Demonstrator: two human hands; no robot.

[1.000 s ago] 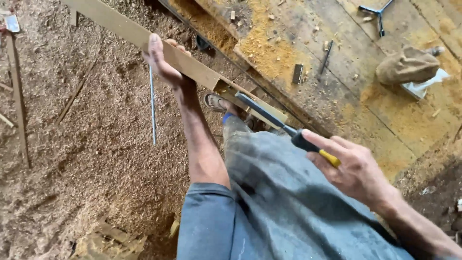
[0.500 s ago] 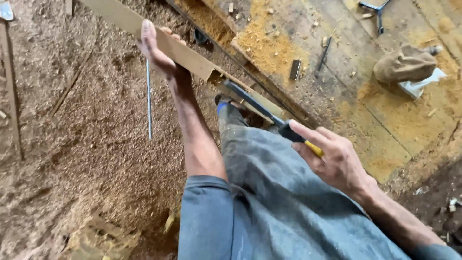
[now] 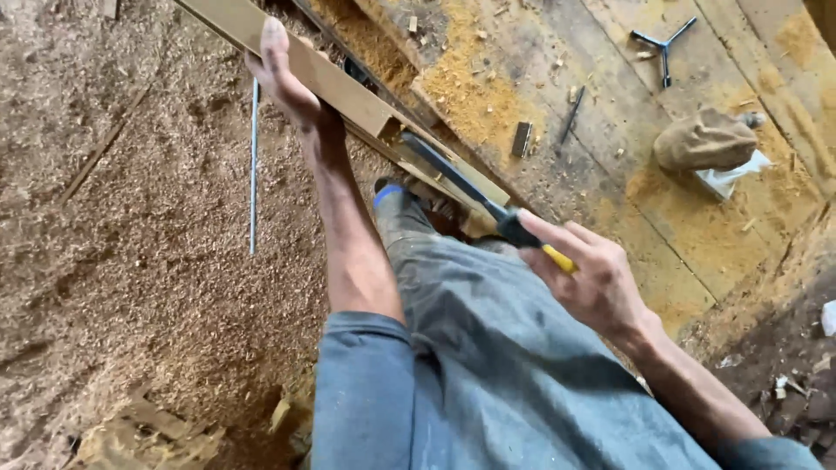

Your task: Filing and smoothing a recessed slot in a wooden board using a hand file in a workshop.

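Observation:
My left hand (image 3: 283, 80) presses down on a long pale wooden plank (image 3: 348, 91) that runs from the upper left toward the centre. My right hand (image 3: 588, 278) grips the black and yellow handle of a hand saw (image 3: 457, 187), whose dark blade lies across the plank near its lower end. My knee in grey trousers (image 3: 453, 296) is raised close under the plank, with a blue-trimmed shoe (image 3: 389, 196) beside the cut.
Sawdust covers the ground on the left, where a thin metal rod (image 3: 253, 165) lies. On the wooden platform at right lie a brown cap (image 3: 705, 139), white cloth (image 3: 730, 178), a three-armed metal tool (image 3: 662, 43) and a small block (image 3: 522, 137).
The saw blade has slid along the plank as my right hand moved slightly. My left hand keeps its hold on the plank; the view has shifted a little.

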